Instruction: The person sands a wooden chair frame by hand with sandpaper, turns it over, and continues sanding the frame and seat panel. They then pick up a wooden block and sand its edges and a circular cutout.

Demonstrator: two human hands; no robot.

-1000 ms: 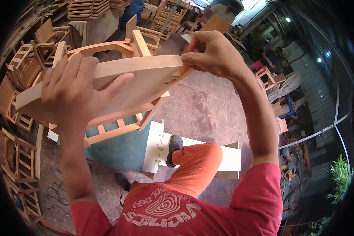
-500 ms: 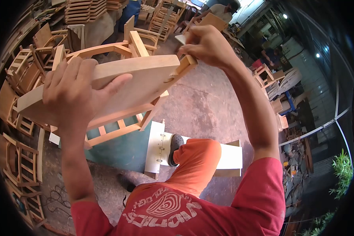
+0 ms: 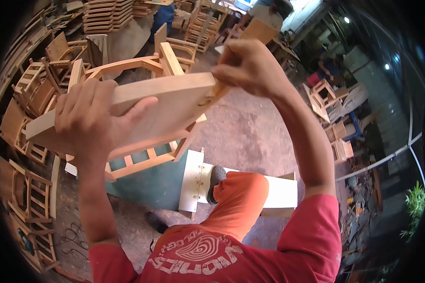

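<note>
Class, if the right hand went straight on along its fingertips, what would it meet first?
The right hand would likely meet the wooden chair panel at its corner; present contact is unclear.

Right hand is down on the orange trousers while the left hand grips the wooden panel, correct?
No, the head view shows the right hand raised by a corner of the wooden panel, not on the orange trousers; the left hand does grip it.

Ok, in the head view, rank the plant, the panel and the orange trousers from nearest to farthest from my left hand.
1. Panel: gripped in your left hand.
2. Orange trousers: lower middle, right of that hand.
3. Plant: far right edge.
</note>
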